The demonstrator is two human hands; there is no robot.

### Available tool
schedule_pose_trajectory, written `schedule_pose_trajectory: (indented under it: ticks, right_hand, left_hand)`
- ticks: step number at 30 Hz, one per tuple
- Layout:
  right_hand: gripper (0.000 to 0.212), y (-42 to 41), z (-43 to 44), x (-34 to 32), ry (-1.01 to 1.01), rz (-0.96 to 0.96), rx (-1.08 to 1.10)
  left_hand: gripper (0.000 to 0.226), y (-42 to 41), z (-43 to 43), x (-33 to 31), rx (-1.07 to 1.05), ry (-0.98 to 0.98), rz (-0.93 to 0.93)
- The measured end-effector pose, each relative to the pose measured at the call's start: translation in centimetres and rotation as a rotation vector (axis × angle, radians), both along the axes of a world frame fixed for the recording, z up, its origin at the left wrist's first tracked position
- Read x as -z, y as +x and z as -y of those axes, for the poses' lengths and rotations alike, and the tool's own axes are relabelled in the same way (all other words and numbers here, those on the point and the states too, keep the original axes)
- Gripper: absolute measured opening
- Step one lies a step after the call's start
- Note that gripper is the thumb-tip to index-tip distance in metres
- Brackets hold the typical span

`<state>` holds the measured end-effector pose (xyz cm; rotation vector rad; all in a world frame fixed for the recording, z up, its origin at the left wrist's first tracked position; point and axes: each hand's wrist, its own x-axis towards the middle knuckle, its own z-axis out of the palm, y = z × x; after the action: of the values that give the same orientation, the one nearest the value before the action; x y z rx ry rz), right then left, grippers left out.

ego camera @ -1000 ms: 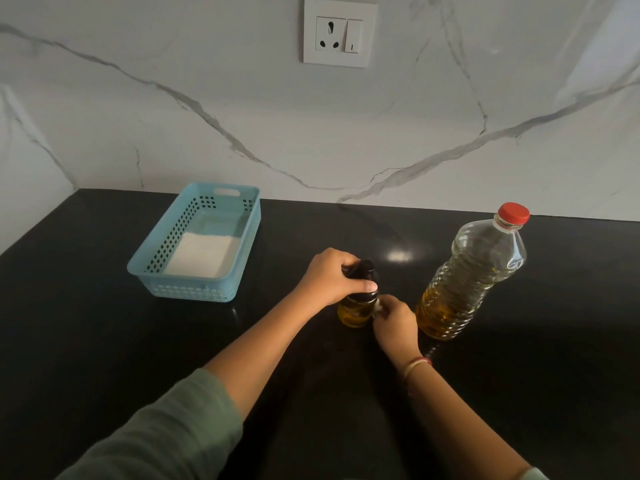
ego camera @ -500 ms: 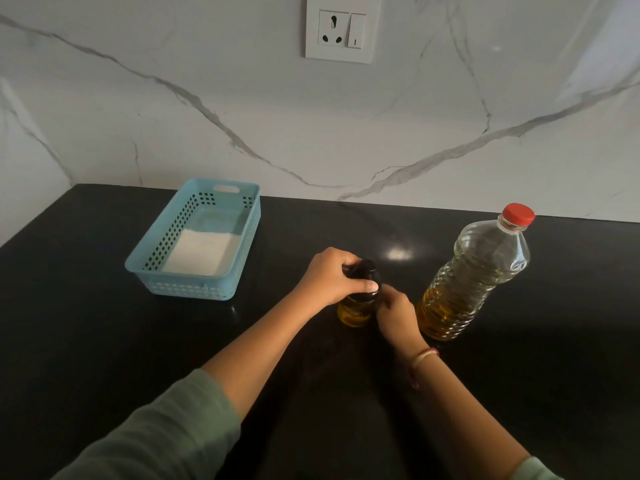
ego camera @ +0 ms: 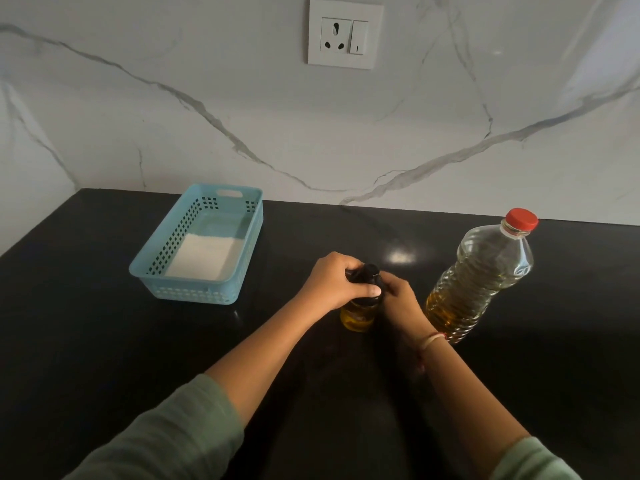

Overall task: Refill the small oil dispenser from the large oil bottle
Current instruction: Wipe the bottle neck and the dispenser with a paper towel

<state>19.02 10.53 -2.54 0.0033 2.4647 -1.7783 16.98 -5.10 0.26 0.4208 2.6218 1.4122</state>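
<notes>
The small oil dispenser (ego camera: 358,315) stands on the black counter (ego camera: 104,341), a low glass body with yellow oil and a black top (ego camera: 367,275). My left hand (ego camera: 332,280) grips the black top from the left, thumb across its front. My right hand (ego camera: 398,303) holds the dispenser from the right, its fingers curled against the top and body. The large oil bottle (ego camera: 481,275) stands upright just right of my right hand, clear plastic, red cap (ego camera: 522,218) on, oil filling its lower part.
A light blue perforated basket (ego camera: 166,268) with a white cloth or paper inside sits at the back left. A marble wall with a socket and switch (ego camera: 344,34) rises behind the counter.
My right hand has moved up from the dispenser's base to beside its black top, closing against my left hand. The dispenser and the large bottle stay in place.
</notes>
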Motion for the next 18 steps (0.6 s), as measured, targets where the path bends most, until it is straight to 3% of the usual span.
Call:
schedule_pose_trajectory:
  ticks: [4,9,14,18]
  right_hand:
    - [0.032,0.0,-0.2,1.5,0.137,0.151,-0.019]
    - [0.024,1.2,-0.3,1.6,0.377,0.054,-0.031]
    - [0.011,3.6,-0.8,2.3,0.325,0.055,0.13]
    - [0.013,5.1,0.1,2.6,0.254,0.028,0.194]
  left_hand:
    - [0.035,0.1,-0.1,0.0,0.007,-0.011,-0.006]
    - [0.035,0.1,0.0,0.1,-0.001,-0.007,-0.015]
    - [0.036,0.0,0.1,0.3,-0.003,-0.009,-0.01]
    - [0.038,-0.1,0.0,0.4,-0.007,-0.017,-0.006]
